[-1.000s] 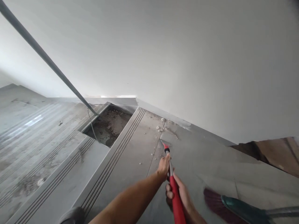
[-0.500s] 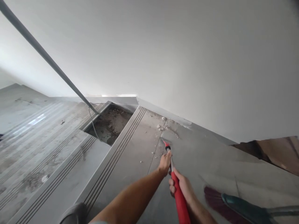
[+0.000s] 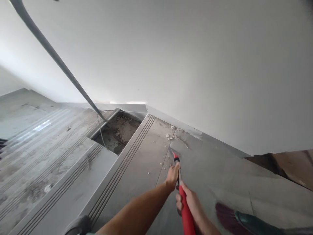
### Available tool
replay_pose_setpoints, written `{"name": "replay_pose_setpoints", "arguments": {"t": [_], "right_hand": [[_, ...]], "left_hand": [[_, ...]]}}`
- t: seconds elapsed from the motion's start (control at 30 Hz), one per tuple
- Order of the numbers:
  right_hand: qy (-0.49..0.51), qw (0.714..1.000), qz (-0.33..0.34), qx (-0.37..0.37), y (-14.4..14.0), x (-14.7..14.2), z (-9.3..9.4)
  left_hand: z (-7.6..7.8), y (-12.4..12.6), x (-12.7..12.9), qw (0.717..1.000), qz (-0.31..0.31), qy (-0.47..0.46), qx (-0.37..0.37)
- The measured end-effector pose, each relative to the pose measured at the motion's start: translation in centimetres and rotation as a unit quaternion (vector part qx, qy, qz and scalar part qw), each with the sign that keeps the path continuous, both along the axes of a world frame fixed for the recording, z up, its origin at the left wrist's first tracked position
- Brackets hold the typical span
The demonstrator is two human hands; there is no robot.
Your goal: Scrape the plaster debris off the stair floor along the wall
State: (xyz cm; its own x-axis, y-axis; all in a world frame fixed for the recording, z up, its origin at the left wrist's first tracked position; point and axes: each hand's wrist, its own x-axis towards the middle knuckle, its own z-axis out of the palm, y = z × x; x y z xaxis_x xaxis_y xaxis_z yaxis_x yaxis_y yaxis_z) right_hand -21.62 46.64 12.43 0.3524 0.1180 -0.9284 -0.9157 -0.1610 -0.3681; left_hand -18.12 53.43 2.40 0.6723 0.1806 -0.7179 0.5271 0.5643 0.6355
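Note:
Both my hands grip a long scraper with a red handle [image 3: 186,212]. My left hand [image 3: 172,174] holds the thin metal shaft near the front, just behind the black collar. Lower down, my right hand [image 3: 189,202] wraps the red grip. The scraper's red-backed blade [image 3: 174,154] rests on the grey tiled landing [image 3: 207,169], along a tile joint. Small white crumbs of debris [image 3: 176,137] lie just ahead of the blade, near the wall's foot.
A grey stair [image 3: 49,153] with grooved nosings drops to the left. One tread is open, showing rubble and a wire [image 3: 114,133]. A slanted grey rail [image 3: 58,62] runs into it. A broom with dark red bristles [image 3: 227,213] lies at the lower right. My shoe [image 3: 77,225] is at the bottom.
The scraper blade has slid a little back and forth along the tile joint, with both hands staying on the tool. The view has shifted slightly to the left.

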Motion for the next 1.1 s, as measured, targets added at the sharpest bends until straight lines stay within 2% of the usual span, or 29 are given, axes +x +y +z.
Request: {"name": "replay_pose_setpoints", "arguments": {"t": [0.13,0.27,0.37,0.5,0.67,0.83,1.03,1.1], "right_hand": [[-0.025,1.0,0.012,0.011,0.0,0.1,0.2],[-0.024,0.999,0.025,-0.016,0.1,0.1,0.2],[-0.05,0.997,0.048,-0.033,0.1,0.1,0.1],[-0.057,0.997,0.046,-0.032,0.1,0.2,-0.1],[-0.065,0.996,0.048,-0.026,0.2,0.3,-0.2],[-0.035,0.998,0.042,-0.027,-0.4,-0.8,-0.5],[-0.061,0.996,0.065,-0.021,-1.4,0.7,-1.0],[-0.05,0.997,0.062,-0.024,-2.1,-0.3,-0.9]], "left_hand": [[0.0,-0.2,-0.1,1.0,0.007,-0.012,-0.008],[-0.5,-0.4,0.2,1.0,-0.005,-0.008,-0.018],[-0.9,-0.4,0.3,1.0,-0.011,-0.009,-0.01],[-1.0,-0.1,0.5,1.0,-0.02,-0.015,0.006],[-0.7,0.3,0.5,0.999,-0.028,-0.021,0.026],[-0.2,0.2,-0.7,0.998,-0.049,-0.014,0.034],[-0.1,0.3,0.8,0.996,-0.058,-0.017,0.062],[0.2,-0.2,-0.2,0.995,-0.069,-0.007,0.067]]}}
